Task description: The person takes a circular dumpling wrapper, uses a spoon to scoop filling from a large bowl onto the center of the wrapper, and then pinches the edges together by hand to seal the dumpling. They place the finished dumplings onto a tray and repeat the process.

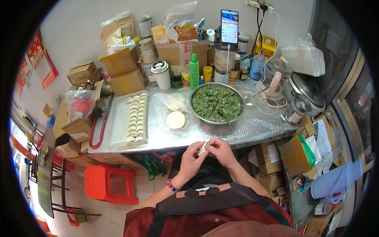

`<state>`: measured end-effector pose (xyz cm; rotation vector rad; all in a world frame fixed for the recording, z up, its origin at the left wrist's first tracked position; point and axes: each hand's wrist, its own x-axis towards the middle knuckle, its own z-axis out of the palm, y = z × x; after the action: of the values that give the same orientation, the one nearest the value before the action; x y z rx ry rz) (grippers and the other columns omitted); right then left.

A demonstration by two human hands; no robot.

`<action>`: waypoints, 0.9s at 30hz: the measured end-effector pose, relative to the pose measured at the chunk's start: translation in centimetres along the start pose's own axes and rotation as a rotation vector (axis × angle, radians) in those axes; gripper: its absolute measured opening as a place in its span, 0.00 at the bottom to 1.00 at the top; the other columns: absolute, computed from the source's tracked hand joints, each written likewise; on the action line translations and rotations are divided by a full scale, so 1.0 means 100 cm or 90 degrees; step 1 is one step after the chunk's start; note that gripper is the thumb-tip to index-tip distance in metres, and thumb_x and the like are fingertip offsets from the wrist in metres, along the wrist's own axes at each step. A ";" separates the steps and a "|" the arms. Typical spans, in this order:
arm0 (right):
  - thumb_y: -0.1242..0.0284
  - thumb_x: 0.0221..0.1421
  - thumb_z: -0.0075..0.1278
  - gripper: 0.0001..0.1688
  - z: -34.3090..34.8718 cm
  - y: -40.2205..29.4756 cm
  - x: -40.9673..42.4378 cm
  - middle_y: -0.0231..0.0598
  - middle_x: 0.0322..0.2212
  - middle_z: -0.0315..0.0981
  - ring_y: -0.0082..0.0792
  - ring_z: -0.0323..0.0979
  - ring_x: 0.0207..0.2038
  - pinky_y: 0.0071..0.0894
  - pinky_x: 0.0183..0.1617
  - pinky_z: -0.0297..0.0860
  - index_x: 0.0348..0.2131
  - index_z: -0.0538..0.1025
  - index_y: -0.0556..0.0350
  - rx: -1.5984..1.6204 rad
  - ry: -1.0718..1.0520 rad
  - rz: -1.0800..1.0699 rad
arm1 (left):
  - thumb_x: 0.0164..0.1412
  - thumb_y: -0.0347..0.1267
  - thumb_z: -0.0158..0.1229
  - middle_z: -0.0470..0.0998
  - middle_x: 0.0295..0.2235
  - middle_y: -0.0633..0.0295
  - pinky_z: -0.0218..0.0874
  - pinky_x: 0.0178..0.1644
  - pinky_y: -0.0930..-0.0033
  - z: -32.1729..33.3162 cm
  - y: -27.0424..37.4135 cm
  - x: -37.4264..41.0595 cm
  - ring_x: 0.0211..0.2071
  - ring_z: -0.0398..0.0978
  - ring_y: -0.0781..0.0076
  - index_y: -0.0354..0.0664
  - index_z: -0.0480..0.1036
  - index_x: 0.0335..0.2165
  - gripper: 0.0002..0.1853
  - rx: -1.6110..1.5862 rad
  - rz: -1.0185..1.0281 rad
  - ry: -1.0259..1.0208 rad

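Observation:
My left hand (pixel 192 158) and my right hand (pixel 222 151) pinch a folded dumpling (pixel 203 149) between their fingertips, just off the table's front edge. A stack of round dumpling wrappers (pixel 176 120) lies on a clear plastic bag (pixel 189 127) beyond them. To its right stands a steel bowl (pixel 242 107) of chopped green filling (pixel 216 100), with a metal spoon (pixel 227 119) leaning in it. At the left, shaped dumplings (pixel 135 118) sit in rows along the right side of a translucent plastic tray (pixel 118 127).
Behind are a green spray bottle (pixel 194 71), a lidded white cup (pixel 161 75), jars, cardboard boxes (pixel 127 81) and a propped phone (pixel 229 28). A glass kettle (pixel 274 80) and a rice cooker (pixel 308 89) stand right. A red plastic stool (pixel 97 183) is on the floor at left.

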<state>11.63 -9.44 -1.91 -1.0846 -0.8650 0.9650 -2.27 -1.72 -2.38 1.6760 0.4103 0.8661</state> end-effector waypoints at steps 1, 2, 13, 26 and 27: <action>0.74 0.57 0.49 0.07 -0.002 0.002 0.001 0.33 0.28 0.74 0.20 0.71 0.28 0.19 0.33 0.70 0.31 0.74 0.63 0.012 0.000 0.002 | 0.58 0.26 0.56 0.73 0.42 0.59 0.63 0.45 0.74 -0.001 0.006 0.001 0.42 0.70 0.74 0.33 0.69 0.45 0.16 0.035 0.002 -0.008; 0.74 0.57 0.49 0.07 -0.004 0.003 0.001 0.33 0.28 0.74 0.20 0.71 0.28 0.19 0.33 0.70 0.30 0.74 0.62 0.023 0.000 0.004 | 0.58 0.27 0.55 0.73 0.42 0.59 0.62 0.47 0.74 0.000 0.009 0.002 0.43 0.70 0.74 0.32 0.69 0.45 0.16 0.070 0.005 -0.015; 0.75 0.56 0.51 0.06 0.009 0.003 0.000 0.27 0.24 0.72 0.17 0.68 0.25 0.16 0.30 0.67 0.28 0.74 0.61 -0.132 0.061 -0.034 | 0.63 0.28 0.48 0.76 0.36 0.56 0.65 0.41 0.73 -0.001 0.010 0.005 0.36 0.74 0.72 0.31 0.71 0.41 0.12 0.042 -0.007 0.011; 0.81 0.54 0.40 0.05 -0.022 -0.003 0.001 0.43 0.41 0.71 0.36 0.70 0.44 0.36 0.50 0.65 0.30 0.70 0.60 0.398 0.043 -0.053 | 0.67 0.32 0.35 0.65 0.53 0.51 0.52 0.61 0.54 -0.050 0.009 0.061 0.55 0.62 0.57 0.33 0.56 0.55 0.21 -0.783 -0.315 0.171; 0.80 0.54 0.41 0.05 -0.025 -0.002 -0.001 0.42 0.38 0.72 0.35 0.70 0.43 0.36 0.49 0.66 0.31 0.70 0.59 0.418 0.029 -0.038 | 0.67 0.32 0.36 0.65 0.53 0.52 0.52 0.61 0.54 -0.054 0.010 0.066 0.55 0.63 0.57 0.33 0.56 0.54 0.21 -0.781 -0.292 0.165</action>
<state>13.97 -10.35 -2.38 -0.5104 -0.4791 1.0649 -1.98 6.11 1.17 0.3202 0.3046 0.7302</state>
